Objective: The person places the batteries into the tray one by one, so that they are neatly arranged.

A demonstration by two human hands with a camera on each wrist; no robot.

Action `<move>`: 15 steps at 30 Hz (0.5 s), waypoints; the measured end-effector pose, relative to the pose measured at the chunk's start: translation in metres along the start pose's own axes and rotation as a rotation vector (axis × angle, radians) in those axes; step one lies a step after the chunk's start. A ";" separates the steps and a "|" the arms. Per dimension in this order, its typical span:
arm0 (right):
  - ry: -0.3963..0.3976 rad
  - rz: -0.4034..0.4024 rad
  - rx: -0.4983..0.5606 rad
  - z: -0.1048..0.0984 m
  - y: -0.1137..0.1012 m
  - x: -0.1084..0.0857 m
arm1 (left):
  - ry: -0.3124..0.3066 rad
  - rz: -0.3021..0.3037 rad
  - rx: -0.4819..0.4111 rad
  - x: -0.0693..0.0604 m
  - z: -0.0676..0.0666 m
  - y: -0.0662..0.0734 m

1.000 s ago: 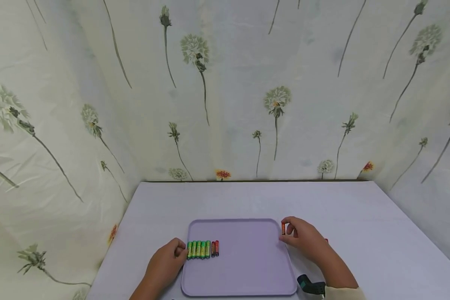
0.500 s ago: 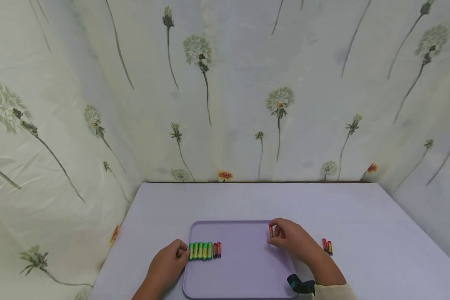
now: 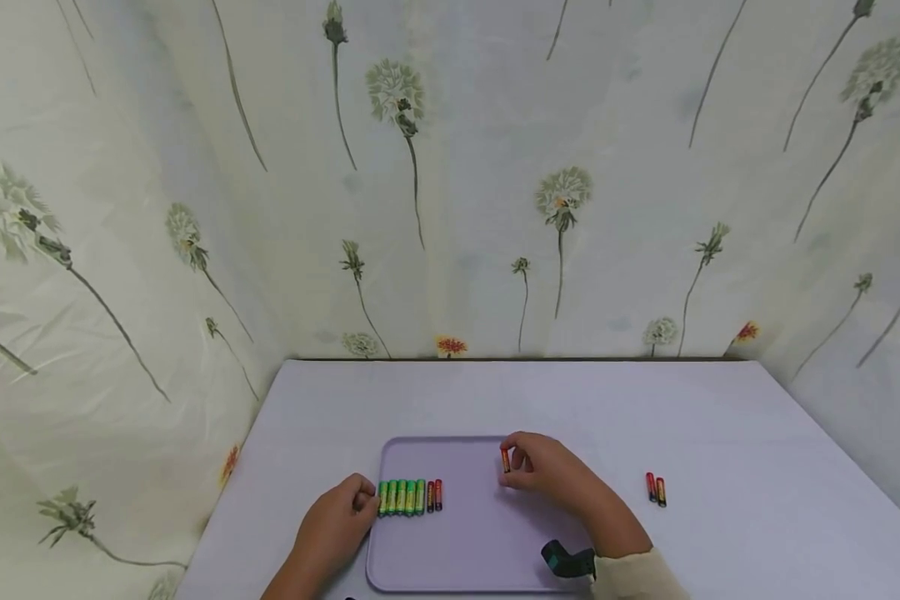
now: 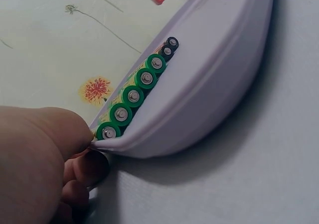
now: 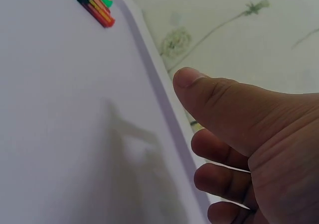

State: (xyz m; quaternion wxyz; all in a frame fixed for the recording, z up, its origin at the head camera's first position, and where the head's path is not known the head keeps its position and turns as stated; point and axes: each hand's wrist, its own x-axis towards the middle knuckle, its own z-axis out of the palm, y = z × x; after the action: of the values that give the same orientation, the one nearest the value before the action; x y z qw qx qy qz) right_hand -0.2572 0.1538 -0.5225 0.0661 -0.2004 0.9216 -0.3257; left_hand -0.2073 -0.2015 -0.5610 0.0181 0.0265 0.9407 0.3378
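My right hand [image 3: 551, 473] pinches a red battery [image 3: 506, 460] upright between thumb and fingers, above the tray's back right part. In the right wrist view the thumb hides this battery. My left hand [image 3: 333, 518] grips the left rim of the lilac tray [image 3: 480, 554], thumb on top and fingers beneath, as the left wrist view shows. Inside the tray, beside that thumb, several green batteries [image 4: 133, 95] lie side by side. Two thinner red batteries [image 3: 434, 496] with black ends continue the row on its right.
Two more red batteries [image 3: 656, 490] lie on the white table [image 3: 735, 533], right of the tray. A dark device [image 3: 566, 560] sits at my right wrist. Flower-printed sheeting [image 3: 465, 208] surrounds the table at the back and sides.
My right hand has carried the red battery leftward, from the tray's right edge to above its inside. Two red batteries on the table have come into full view. My left hand stays put.
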 end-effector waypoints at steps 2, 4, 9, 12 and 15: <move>-0.012 0.001 0.006 0.004 -0.005 0.003 | 0.000 0.001 -0.002 0.000 0.000 0.000; -0.025 0.010 0.012 0.010 -0.009 0.006 | 0.000 0.004 -0.005 0.000 0.000 0.000; -0.048 0.028 0.014 0.022 -0.021 0.010 | -0.001 0.004 -0.006 -0.001 0.000 0.001; -0.053 0.018 0.005 0.026 -0.028 0.013 | 0.001 0.001 -0.005 -0.001 0.000 0.001; -0.061 0.003 -0.009 0.031 -0.035 0.017 | 0.008 0.002 -0.003 -0.001 0.000 0.001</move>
State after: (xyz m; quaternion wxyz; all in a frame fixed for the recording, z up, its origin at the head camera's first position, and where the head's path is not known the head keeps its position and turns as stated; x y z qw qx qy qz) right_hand -0.2537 0.1046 -0.5244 0.0937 -0.2091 0.9210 -0.3150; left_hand -0.2067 -0.2011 -0.5601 0.0143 0.0259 0.9402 0.3392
